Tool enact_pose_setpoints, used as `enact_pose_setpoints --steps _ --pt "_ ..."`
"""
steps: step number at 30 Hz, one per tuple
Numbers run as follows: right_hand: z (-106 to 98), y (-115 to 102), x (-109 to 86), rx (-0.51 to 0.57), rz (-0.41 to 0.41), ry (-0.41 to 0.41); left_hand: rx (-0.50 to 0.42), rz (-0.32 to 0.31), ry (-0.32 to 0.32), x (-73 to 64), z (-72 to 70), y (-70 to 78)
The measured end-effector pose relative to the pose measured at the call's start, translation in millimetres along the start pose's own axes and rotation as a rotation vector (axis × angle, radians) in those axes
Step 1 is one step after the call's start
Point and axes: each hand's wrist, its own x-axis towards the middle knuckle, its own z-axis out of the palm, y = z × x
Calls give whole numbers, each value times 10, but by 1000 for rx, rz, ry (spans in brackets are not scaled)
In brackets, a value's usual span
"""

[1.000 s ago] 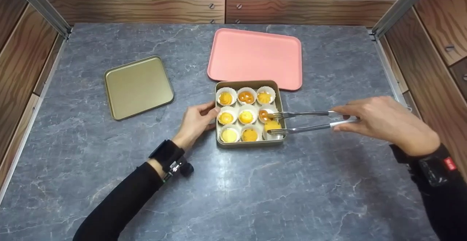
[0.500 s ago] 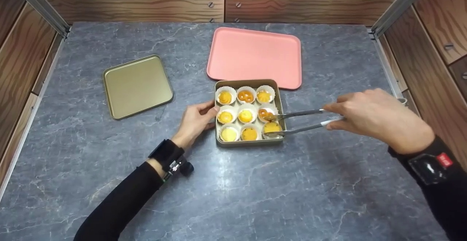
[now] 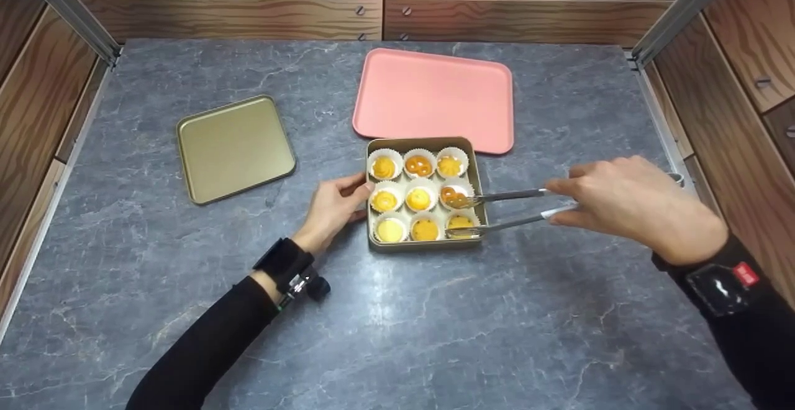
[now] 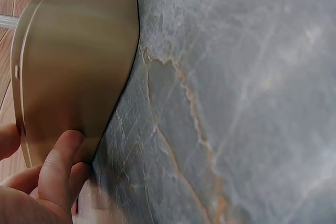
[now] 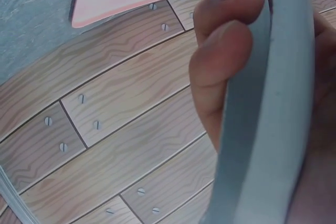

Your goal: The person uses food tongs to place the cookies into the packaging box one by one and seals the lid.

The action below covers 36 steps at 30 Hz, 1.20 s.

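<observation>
In the head view, a gold tin (image 3: 425, 247) holds rows of small yellow and orange pastries in white paper cups. My left hand (image 3: 332, 208) grips the tin's left wall, thumb at the rim; in the left wrist view its fingers (image 4: 62, 163) press the tin's outer side (image 4: 79, 66). My right hand (image 3: 633, 205) holds metal tongs (image 3: 512, 195) with pale handles (image 5: 283, 98). The tong arms stand apart: one tip lies over the pretzel-shaped pastry (image 3: 448, 195), the other over the front of the yellow round pastry (image 3: 461, 222) in the near right cup.
A pink tray (image 3: 441, 99) lies behind the tin, whose back edge overlaps its front edge. At the left is a gold lid (image 3: 236, 149). Wood-patterned panels (image 3: 230, 17) border the grey marbled table (image 3: 372, 348) at back and sides.
My right hand and the tongs have shifted slightly left. The yellow pastry, earlier between the tong tips, now sits lower in the near right cup. My left hand has stayed put.
</observation>
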Motion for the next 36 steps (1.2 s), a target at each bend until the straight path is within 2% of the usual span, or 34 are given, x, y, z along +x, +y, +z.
enact_pose_setpoints --steps 7,15,22,28,36 --pt "158 105 -92 77 -13 89 5 -13 2 9 2 6" --pt "400 215 -113 227 64 192 2 -20 -1 1 -24 -3" --pt "686 280 -141 375 271 268 -6 -12 -20 11 -15 -18" --pt "906 301 -121 430 391 333 -17 18 -15 -1 -14 -28" --pt "1098 329 -94 510 591 421 0 12 -23 -4 -13 -16"
